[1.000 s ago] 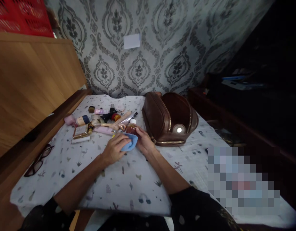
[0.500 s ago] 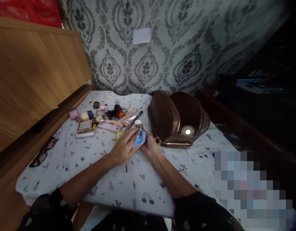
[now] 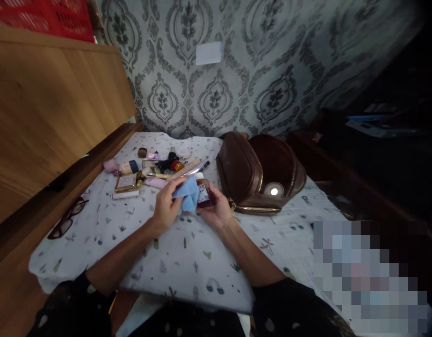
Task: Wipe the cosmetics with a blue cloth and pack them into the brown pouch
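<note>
My right hand [image 3: 218, 209] is closed around a small dark-red bottle [image 3: 204, 194] with a white cap and a patterned label facing up. Pinched in my left hand [image 3: 166, 204] is a light-blue cloth [image 3: 188, 194], right beside the bottle's left side. Whether the cloth touches the bottle is hard to make out. Just beyond both hands lies a cluster of cosmetics: a pink tube [image 3: 155, 182], a gold compact [image 3: 126, 182], a silvery tube [image 3: 201, 167] and a jar with a dark-blue lid [image 3: 130, 167].
An open brown leather bag [image 3: 237, 173] with a gold zip stands right of my hands. Eyeglasses [image 3: 67, 217] lie at the left edge of the patterned white sheet [image 3: 188, 276]. A wooden cabinet [image 3: 61, 89] rises at the left, with a red basket [image 3: 44, 21] on top.
My left hand and the cloth have moved left, off the bottle's front. The bottle's label now shows, and the cloth hangs more spread out.
</note>
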Action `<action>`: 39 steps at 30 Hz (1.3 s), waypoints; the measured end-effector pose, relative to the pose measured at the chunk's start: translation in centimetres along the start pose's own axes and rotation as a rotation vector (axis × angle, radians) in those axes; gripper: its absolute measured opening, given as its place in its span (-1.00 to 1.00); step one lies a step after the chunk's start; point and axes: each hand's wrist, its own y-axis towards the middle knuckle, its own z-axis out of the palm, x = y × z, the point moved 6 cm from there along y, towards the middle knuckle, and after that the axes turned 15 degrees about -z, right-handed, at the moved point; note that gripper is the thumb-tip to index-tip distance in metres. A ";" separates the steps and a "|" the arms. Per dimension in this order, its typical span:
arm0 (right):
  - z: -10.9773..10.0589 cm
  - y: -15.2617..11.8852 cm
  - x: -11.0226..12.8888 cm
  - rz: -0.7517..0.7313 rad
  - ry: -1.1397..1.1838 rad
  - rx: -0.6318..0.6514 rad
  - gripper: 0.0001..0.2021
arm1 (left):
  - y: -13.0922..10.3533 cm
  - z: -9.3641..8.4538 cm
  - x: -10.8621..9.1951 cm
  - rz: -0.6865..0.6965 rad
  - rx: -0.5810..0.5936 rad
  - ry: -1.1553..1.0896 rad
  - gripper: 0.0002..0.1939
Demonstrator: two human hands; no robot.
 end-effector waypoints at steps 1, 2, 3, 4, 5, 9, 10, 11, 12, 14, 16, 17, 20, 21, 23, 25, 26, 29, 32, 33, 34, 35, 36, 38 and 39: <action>0.0 -0.1 -0.3 0.021 0.011 -0.011 -0.93 | 0.2 -0.3 0.0 -0.017 -0.032 0.009 -0.70; 0.1 -0.3 -0.5 0.041 0.017 -0.011 -0.92 | 0.4 -0.4 -0.1 -0.008 -0.034 0.028 -0.69; 0.3 -0.4 -0.7 0.055 0.020 -0.002 -0.91 | 0.3 -0.2 -0.3 0.015 -0.011 0.065 -0.68; 0.4 -0.6 -0.9 0.063 0.021 0.013 -0.91 | 0.2 0.3 -0.5 0.042 0.025 0.116 -0.66; 0.6 -0.7 -0.9 0.060 0.021 0.029 -0.92 | -0.1 0.9 -0.6 0.067 0.060 0.176 -0.65; 1.0 -0.7 -0.4 0.001 0.018 0.064 -0.88 | -1.7 2.8 -1.6 0.189 0.108 0.345 -0.54; 0.9 -0.6 -0.2 -0.007 0.018 0.066 -0.86 | -2.1 3.2 -1.9 0.236 0.115 0.351 -0.53; 0.8 -0.5 0.0 -0.002 0.017 0.067 -0.83 | -2.6 3.6 -2.4 0.286 0.130 0.342 -0.54; 0.6 -0.5 0.1 0.017 0.013 0.069 -0.81 | -3.0 3.9 -2.8 0.338 0.149 0.319 -0.55; 0.0 -0.3 0.1 0.080 -0.009 0.082 -0.76 | -3.7 4.3 -3.5 0.430 0.187 0.242 -0.56; -0.5 -0.1 0.0 0.131 -0.039 0.096 -0.71 | -4.1 4.2 -4.0 0.498 0.194 0.158 -0.59; -0.7 0.0 0.0 0.137 -0.050 0.094 -0.70 | -4.0 4.0 -4.1 0.512 0.187 0.128 -0.62; -1.1 0.4 0.0 0.064 -0.043 0.022 -0.83 | -3.0 2.9 -3.6 0.424 0.142 0.097 -0.65; -1.1 0.5 0.0 0.030 -0.031 -0.012 -0.89 | -2.4 2.5 -3.1 0.355 0.125 0.100 -0.63; -0.9 0.4 -0.4 0.000 -0.015 -0.047 -0.97 | -1.4 1.8 -2.0 0.205 0.090 0.119 -0.58; -0.5 0.2 -1.0 0.011 -0.002 -0.044 -0.95 | -1.0 1.7 -1.2 0.118 0.086 0.146 -0.50; -0.4 0.2 -1.2 0.024 0.006 -0.041 -0.93 | -1.0 2.0 -1.1 0.110 0.105 0.160 -0.46; -0.6 0.3 -1.2 0.037 0.036 -0.066 -0.91 | -1.9 3.3 -1.5 0.193 0.219 0.180 -0.41; -1.0 0.6 -0.5 0.066 0.017 -0.023 -0.84 | -3.2 4.5 -2.6 0.318 0.320 0.156 -0.42; -1.1 0.6 -0.2 0.074 0.002 0.010 -0.76 | -3.5 4.7 -3.0 0.354 0.336 0.138 -0.44; -1.0 0.6 0.0 0.074 -0.010 0.046 -0.69 | -3.8 4.8 -3.3 0.382 0.341 0.116 -0.46; -0.9 0.5 0.3 0.066 -0.022 0.080 -0.64 | -3.9 4.7 -3.6 0.405 0.335 0.094 -0.48; -0.7 0.4 0.5 0.053 -0.033 0.108 -0.62 | -4.0 4.6 -3.9 0.424 0.321 0.075 -0.51; -0.3 0.2 0.7 0.030 -0.055 0.146 -0.66 | -3.9 4.1 -4.1 0.452 0.285 0.051 -0.55; -0.2 0.1 0.6 0.026 -0.068 0.152 -0.70 | -3.8 3.8 -4.1 0.454 0.268 0.047 -0.56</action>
